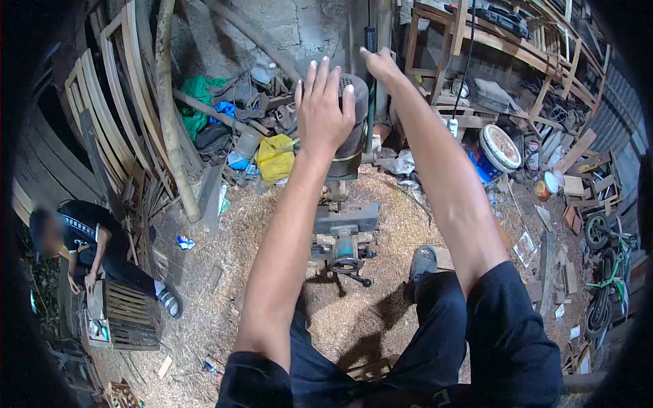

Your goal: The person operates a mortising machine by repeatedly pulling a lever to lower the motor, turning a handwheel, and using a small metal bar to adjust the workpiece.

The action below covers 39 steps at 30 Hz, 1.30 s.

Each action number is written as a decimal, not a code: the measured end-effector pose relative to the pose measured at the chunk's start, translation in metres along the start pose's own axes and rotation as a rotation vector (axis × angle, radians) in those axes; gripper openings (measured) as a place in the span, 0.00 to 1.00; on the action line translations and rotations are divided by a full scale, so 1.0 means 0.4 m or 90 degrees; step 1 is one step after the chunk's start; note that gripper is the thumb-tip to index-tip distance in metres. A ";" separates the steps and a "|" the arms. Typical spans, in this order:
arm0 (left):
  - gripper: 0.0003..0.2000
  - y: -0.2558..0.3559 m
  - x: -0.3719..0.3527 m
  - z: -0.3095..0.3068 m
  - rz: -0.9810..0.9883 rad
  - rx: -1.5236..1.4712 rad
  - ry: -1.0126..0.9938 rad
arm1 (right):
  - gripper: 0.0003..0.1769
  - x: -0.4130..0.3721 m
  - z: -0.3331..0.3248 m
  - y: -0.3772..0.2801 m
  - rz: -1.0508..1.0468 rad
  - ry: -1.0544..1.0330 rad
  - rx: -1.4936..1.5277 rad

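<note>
My left hand (323, 112) is stretched out over the rounded motor housing (354, 126) of a drilling machine, palm down and fingers apart. It overlaps the housing's left side. Further right, my right hand (382, 66) is closed around an upright rod with a black end (369, 39), its thumb across the rod. Below the housing sits the machine's grey metal bed (350, 216). A handwheel (345, 266) with a crank knob is at the near side of the bed.
Wood shavings (401, 217) cover the floor. At left, a person (92, 234) sits beside a slatted wooden crate (129, 313). Curved wooden pieces (98, 115) lean against the left wall. A bucket (500, 149), wood scraps and a small green bicycle (607, 279) stand at right.
</note>
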<state>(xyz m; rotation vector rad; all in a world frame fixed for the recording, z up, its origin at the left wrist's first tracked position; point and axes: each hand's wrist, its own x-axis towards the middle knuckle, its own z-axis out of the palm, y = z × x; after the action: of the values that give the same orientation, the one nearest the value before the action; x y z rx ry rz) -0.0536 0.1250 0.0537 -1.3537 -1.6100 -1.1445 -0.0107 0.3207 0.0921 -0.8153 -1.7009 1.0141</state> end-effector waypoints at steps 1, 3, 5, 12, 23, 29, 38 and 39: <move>0.22 0.003 0.004 -0.001 0.007 0.001 -0.005 | 0.34 0.039 -0.001 -0.008 0.018 -0.003 0.017; 0.22 0.003 0.000 -0.013 0.013 0.011 -0.021 | 0.31 0.109 0.004 -0.025 0.038 -0.043 0.081; 0.22 -0.007 -0.004 -0.018 0.027 -0.020 -0.017 | 0.23 0.147 -0.020 -0.058 0.032 -0.132 0.204; 0.22 -0.011 -0.084 -0.033 0.007 -0.097 -0.024 | 0.35 0.063 -0.066 -0.126 0.026 -0.128 0.288; 0.29 0.069 -0.255 -0.132 -0.088 -0.305 -0.125 | 0.31 -0.216 -0.170 -0.092 -0.017 -0.365 0.377; 0.27 0.100 -0.280 -0.150 -0.174 -0.335 -0.133 | 0.25 -0.446 -0.207 -0.015 -0.276 -0.296 0.271; 0.26 0.086 -0.390 -0.198 -0.235 -0.320 -0.182 | 0.26 -0.538 -0.171 0.015 -0.284 -0.115 0.360; 0.26 0.079 -0.400 -0.199 -0.249 -0.323 -0.186 | 0.27 -0.537 -0.167 0.018 -0.281 -0.105 0.372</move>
<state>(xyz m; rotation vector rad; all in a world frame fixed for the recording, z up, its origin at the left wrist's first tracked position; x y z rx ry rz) 0.0053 -0.0017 -0.0619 -1.6235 -1.9343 -1.7422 0.1211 0.1555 0.0147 0.0231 -1.4999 1.1921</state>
